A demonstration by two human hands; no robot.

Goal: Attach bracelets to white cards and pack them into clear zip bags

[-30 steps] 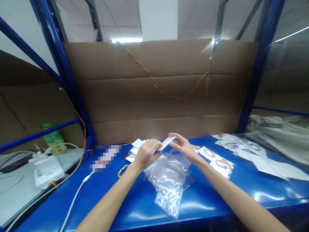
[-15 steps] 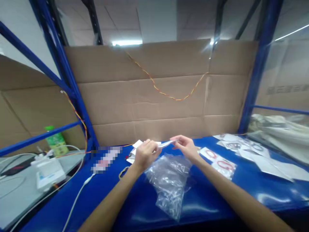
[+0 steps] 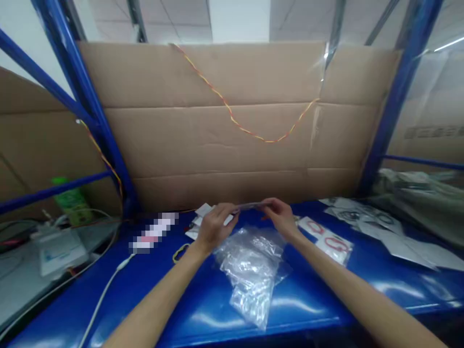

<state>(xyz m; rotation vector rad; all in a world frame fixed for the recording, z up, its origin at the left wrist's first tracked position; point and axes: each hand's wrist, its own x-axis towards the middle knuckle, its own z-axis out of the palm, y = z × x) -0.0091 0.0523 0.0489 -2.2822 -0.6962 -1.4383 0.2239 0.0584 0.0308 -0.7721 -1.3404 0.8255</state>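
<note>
Both hands meet near the back of the blue table [image 3: 203,295], holding a thin flat packet [image 3: 249,206] stretched between them, seen nearly edge-on. My left hand [image 3: 216,226] has its fingers closed on the packet's left end. At the right end my right hand [image 3: 280,216] pinches it between thumb and fingers. Crumpled clear plastic bags [image 3: 252,270] lie below the hands. White cards [image 3: 197,223] are just left of my left hand, partly hidden by it. Two white cards with red rings [image 3: 326,238] rest right of my right hand.
White papers and ringed cards [image 3: 391,232] spread over the right side. A yellow loop [image 3: 180,253] lies left of my left forearm. A white cable [image 3: 103,297] runs down the left. Cardboard [image 3: 232,145] stands behind, framed by blue posts.
The packet has turned from slanted to nearly level between my hands. My hands stay close to the same place, and the camera's view has shifted slightly.
</note>
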